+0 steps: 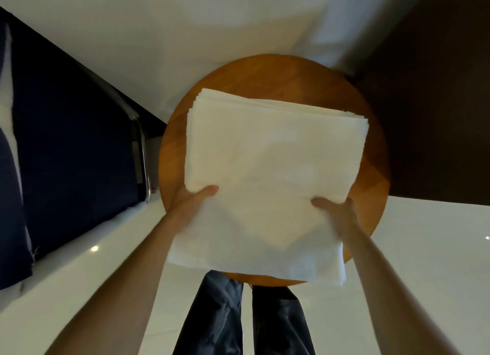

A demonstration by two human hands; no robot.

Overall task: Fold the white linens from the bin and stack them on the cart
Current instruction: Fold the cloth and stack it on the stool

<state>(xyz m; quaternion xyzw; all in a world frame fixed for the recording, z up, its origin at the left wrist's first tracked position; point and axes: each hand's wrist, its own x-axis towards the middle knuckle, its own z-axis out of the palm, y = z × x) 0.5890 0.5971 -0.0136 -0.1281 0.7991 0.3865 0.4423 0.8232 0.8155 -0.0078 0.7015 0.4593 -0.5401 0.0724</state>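
A folded white linen [265,169] lies over a stack of folded white linens [318,113] on a round wooden table [291,73]. Its near part hangs past the table's front edge. My left hand [193,198] grips the linen's left side, thumb on top and fingers hidden beneath. On the right side, my right hand [336,208] holds the linen the same way, thumb lying on the cloth. Both forearms reach in from the bottom of the view.
A dark blue fabric bin with a metal frame [143,153] stands to the left of the table. White glossy floor [411,248] surrounds the table, and a dark wall [437,89] is at the right. My dark trouser legs [238,315] show below the table.
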